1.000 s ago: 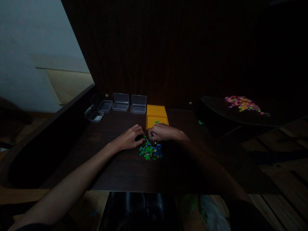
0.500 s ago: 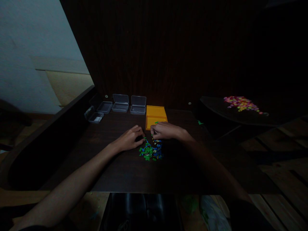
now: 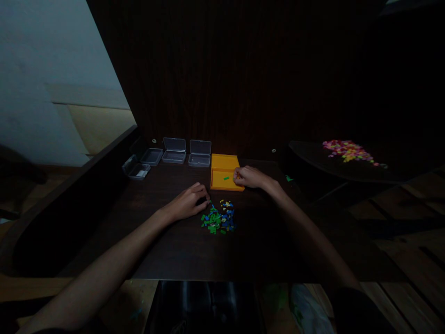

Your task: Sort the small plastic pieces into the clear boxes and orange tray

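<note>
A small heap of green, blue and yellow toy building bricks (image 3: 215,220) lies on the dark tabletop. Just left of the heap rests my left hand (image 3: 190,200), fingers bent and the thumb apart from them, with no piece visible in its grasp. Behind the heap stands an open yellow box (image 3: 217,185), its lid tipped back. One green brick (image 3: 226,178) lies inside it. My right hand (image 3: 248,177) is over the box's right side, fingertips pinched together. Whatever they may hold is too small to make out.
Several clear plastic cases (image 3: 199,160) stand open along the back left. A pile of pink, red and yellow pieces (image 3: 349,150) sits on a dark raised surface at right. A green scrap (image 3: 289,178) lies near that surface. The dark side panel (image 3: 83,178) bounds the left.
My right hand has moved from the front of the yellow box to its right side, uncovering the green brick inside. My left hand has stayed in place.
</note>
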Demonstrator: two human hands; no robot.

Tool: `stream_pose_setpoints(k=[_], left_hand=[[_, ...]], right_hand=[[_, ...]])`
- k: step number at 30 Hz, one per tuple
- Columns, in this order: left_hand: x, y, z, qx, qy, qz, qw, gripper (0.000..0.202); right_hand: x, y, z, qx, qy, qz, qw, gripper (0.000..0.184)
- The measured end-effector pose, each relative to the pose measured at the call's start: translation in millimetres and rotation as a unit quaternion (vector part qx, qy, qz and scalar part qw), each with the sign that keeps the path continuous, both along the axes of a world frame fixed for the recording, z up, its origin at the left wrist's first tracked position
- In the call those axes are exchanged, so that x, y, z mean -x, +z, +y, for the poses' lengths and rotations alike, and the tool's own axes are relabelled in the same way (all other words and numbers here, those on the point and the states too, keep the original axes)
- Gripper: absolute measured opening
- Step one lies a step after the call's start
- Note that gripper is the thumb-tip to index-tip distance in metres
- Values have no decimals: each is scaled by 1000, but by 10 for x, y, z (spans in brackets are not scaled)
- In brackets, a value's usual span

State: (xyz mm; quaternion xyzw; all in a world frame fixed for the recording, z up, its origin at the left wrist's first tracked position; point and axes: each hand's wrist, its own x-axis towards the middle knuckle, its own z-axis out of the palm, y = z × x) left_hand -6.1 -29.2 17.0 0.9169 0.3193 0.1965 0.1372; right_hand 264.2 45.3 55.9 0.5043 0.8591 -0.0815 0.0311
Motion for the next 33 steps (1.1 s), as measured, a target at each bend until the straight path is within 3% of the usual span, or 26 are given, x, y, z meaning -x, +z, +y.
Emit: stream_pose_setpoints(k=[11,18,23,26,30,33], left_hand=[[16,-30,18,-15,3,5,1000,18],[30,-15,33,-20,17,14,1000,17],[33,0,40,-35,19,36,999,18],[40,13,44,-46,14,51,998,18],[50,10,54,-63,4,68,996,18],[50,2,56,-74,4,80,994,19]], right_hand=[[35,21,-38,-13,-17,-36,999,24],[23,160,-84,-45,-15,-38,998,26],[208,335,-268,-53,68,6,996,21],[383,399,-430,-6,156,35,987,15],[571,369,-575,76,211,32,974,12],[623,292,-594,85,218,19,972,15]])
